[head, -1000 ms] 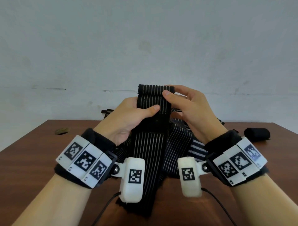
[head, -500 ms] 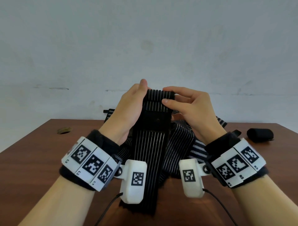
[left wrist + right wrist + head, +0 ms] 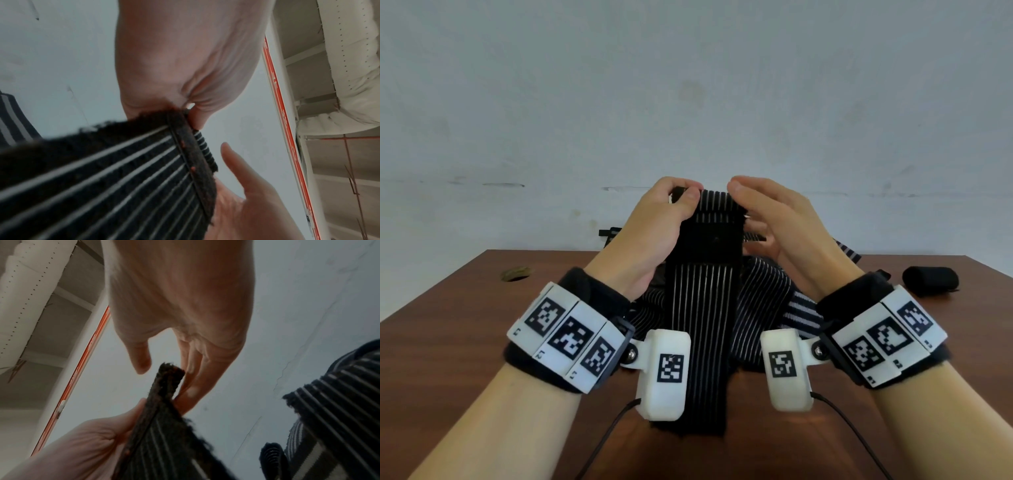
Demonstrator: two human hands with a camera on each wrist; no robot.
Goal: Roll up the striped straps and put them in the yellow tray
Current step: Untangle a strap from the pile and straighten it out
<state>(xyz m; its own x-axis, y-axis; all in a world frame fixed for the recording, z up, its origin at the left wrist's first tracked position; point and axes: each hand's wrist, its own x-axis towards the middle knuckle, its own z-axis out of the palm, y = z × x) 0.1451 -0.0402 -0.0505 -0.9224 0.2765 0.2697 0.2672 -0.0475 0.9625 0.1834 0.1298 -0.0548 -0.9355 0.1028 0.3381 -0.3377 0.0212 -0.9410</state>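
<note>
A black strap with thin white stripes (image 3: 702,308) hangs upright in front of me, its lower end reaching the table near its front edge. My left hand (image 3: 681,200) pinches its top left corner between thumb and fingers (image 3: 191,113). My right hand (image 3: 743,205) is at the top right corner. Its fingers (image 3: 191,386) lie straight against the back of the strap (image 3: 162,402), and its thumb stands apart above the edge. A black fuzzy patch crosses the strap (image 3: 123,178) near the top. The yellow tray is not in view.
A heap of more striped straps (image 3: 767,301) lies on the brown wooden table (image 3: 448,342) behind the held one. One rolled black strap (image 3: 929,286) sits at the far right. A round hole (image 3: 517,274) is in the table's far left corner. A pale wall stands behind.
My left hand slid up from the strap's middle to pinch its top left corner. My right thumb lifted off the strap's front and now stands above the top edge.
</note>
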